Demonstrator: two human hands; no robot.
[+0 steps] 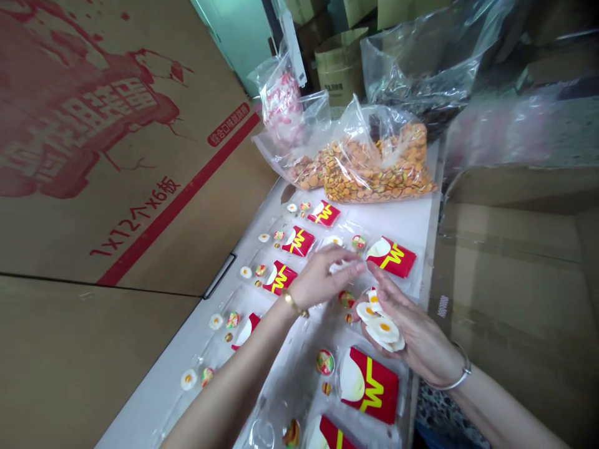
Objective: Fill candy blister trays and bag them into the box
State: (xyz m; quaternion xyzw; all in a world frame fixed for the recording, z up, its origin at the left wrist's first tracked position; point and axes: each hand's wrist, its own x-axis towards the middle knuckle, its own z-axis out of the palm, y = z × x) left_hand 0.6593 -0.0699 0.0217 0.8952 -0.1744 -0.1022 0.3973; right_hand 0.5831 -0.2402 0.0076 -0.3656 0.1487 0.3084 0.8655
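My left hand (322, 274) reaches over the middle of the table with its fingers pinched on a small white piece, which looks like a toy fried egg (339, 267). Close beside it, my right hand (405, 324) is turned palm up and cups several toy fried eggs (384, 327), white with orange yolks. Under and around both hands lie clear plastic trays in rows. They hold red fries pouches with a yellow zigzag (374, 386), round toy pizzas (325, 362) and tiny toy burgers (326, 389). In the left row, fried eggs (189, 379) also lie in the trays.
Clear bags of small orange pieces (374, 174) stand at the table's far end, with a bag of pink and white pieces (283, 106) behind. A large printed carton (116, 156) walls the left side. An open cardboard box (510, 249) stands at the right.
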